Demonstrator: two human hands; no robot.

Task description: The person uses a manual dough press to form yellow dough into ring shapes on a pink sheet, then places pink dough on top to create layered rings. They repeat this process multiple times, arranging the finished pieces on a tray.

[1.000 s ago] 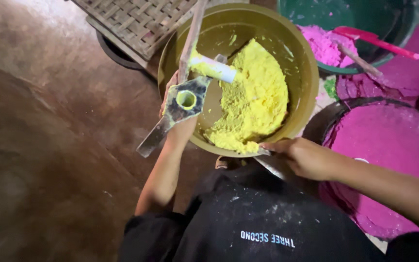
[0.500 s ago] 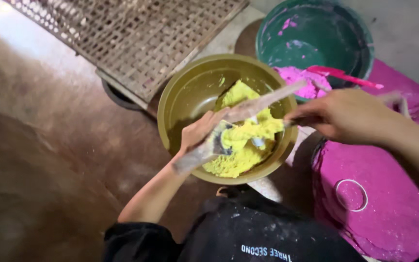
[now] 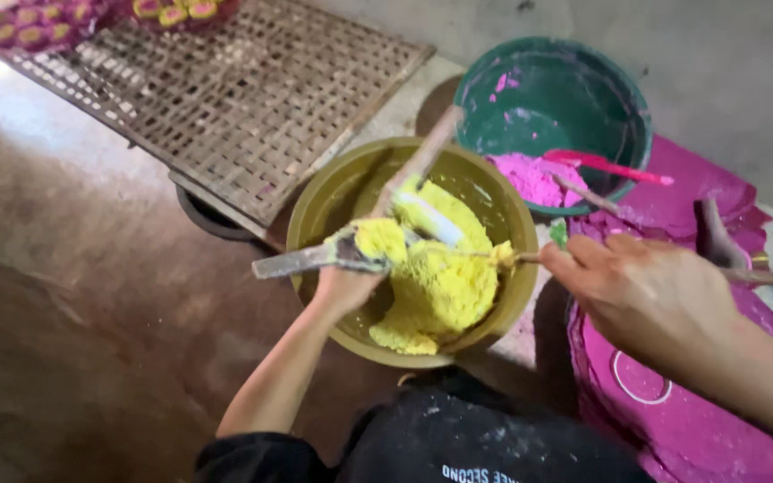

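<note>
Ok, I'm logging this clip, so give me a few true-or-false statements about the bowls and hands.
1. The olive-yellow round bowl holds yellow crumbly paste. True.
2. The left hand is empty. False: it grips a paste-smeared mould tool.
3. The green round bucket holds pink paste. True.
4. The woven bamboo tray lies inside the bucket. False: it lies beside the bowl.
5. The right hand holds a thin stick over the bowl. True.

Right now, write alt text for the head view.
Left hand holds a wooden mould tool packed with yellow powder over a round olive bowl of it; right hand scrapes with a thin stick. Green bucket of pink powder behind.
</note>
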